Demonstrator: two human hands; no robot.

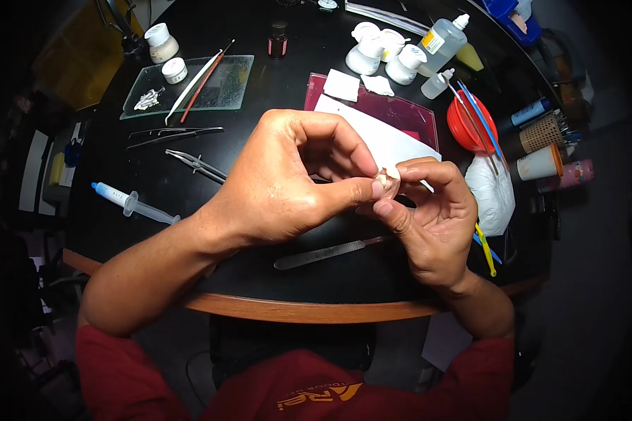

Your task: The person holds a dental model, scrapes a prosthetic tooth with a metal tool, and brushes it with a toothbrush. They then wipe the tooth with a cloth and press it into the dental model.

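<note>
A small cream-and-pink piece (387, 184), which looks like a dental model with tooth shapes, is held up over the table between both hands. My left hand (277, 182) pinches it from the left with thumb and index finger. From the right, my right hand (432, 217) grips it with thumb and fingertips. The fingers cover much of it, so its full shape is hidden. Beneath the hands lies a metal knife-like tool (316, 255), its far end partly covered by the right hand. A white sheet (372, 130) lies on a maroon slab (418, 116) just beyond the fingers.
At the left are a syringe (137, 203), locking tweezers (193, 163), thin tweezers (175, 131) and a glass slab (228, 81) bearing brushes. White jars (364, 57) and a clear bottle (442, 45) stand at the back. A red bowl (467, 123) sits right. The wooden edge (316, 311) is nearest me.
</note>
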